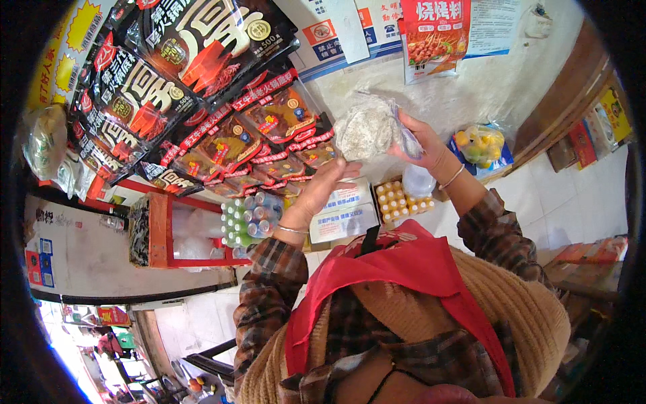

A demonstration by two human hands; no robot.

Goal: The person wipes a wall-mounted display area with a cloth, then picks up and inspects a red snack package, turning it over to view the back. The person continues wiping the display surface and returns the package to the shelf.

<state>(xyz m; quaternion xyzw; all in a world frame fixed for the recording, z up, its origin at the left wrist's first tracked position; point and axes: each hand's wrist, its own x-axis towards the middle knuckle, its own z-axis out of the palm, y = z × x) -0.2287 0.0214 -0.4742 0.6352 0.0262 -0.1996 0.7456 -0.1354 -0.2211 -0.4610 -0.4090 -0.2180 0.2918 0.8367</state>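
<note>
A clear plastic bag [367, 126] with pale, speckled contents is held up in front of the wall. My right hand [421, 139] grips its right side, with bunched plastic between the fingers. Below and left of the bag is my left hand [325, 187], its fingers apart and nothing seen in its grasp; whether its fingertips touch the bag I cannot tell. Black packets of hotpot base [212, 45] and red-edged packets [222, 146] hang in rows to the left. A red seasoning packet [435, 35] hangs on the wall above my right hand.
Below my hands are a white carton [345, 222], a box of orange bottles [391, 202] and packs of green bottles [234, 222] and cans [263, 214]. Bagged yellow-green fruit [478, 146] lies in a blue box at right. A red-framed cabinet [161, 230] stands at left.
</note>
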